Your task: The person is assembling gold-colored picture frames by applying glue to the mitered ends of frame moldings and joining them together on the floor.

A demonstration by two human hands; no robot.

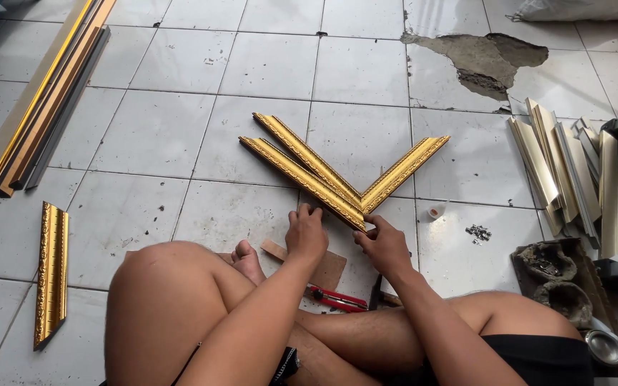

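Gold ornate moulding strips (pixel 302 166) meet a third (pixel 405 170) in a V; left hand (pixel 307 232) and right hand (pixel 384 244) pinch the corner joint, remaining sides unjoined

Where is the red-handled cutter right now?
In the head view, the red-handled cutter lies on the tiled floor low in the centre, just below the brown cardboard piece, between the person's forearms and beside their crossed legs.

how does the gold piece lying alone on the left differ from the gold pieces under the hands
The lone piece lies untouched, apart; the joined pieces meet in a V, pressed by the left hand and right hand. The lone one looks shorter. Both are ornate gold moulding with mitred ends.
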